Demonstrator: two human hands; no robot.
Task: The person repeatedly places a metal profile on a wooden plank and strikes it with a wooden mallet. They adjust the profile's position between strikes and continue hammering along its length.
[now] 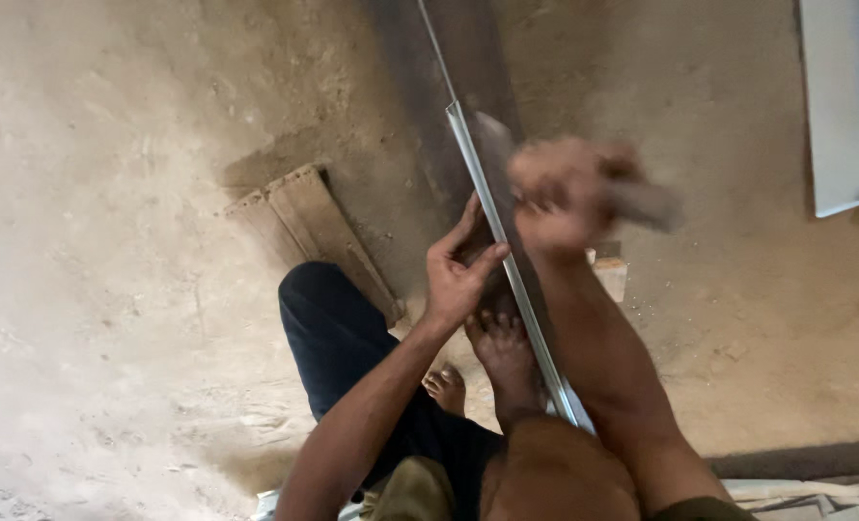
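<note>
Across the dusty earth floor [111, 212], stretching from between the knees up towards the top of the view: a long thin metal strip [524, 289], slanted, its near end low by the lap and its far end out over a dark band of ground. Looks pale grey and shiny, narrow, folded along its length, straight as far as can be seen. Off at the upper right, a pale flat sheet [840, 106]; at the left of the strip, a worn wooden plank [314, 227] lying flat.

Seems to be mid-stroke on the strip, judging by the blur. Left hand [458, 270] against the strip's left edge, thumb and fingers curled round and pinching it to steady it. Right hand [569, 198] just across the strip, smeared by movement, apparently wrapped round something dark [647, 205]; cannot tell what it is, nor how tightly gripped. Bare foot [502, 352] planted beside the strip below the hands, toes touching it.

Any further stroke probably calls for a firm pinch, fingers kept out of the striking path, and the foot pressing steadily.
</note>
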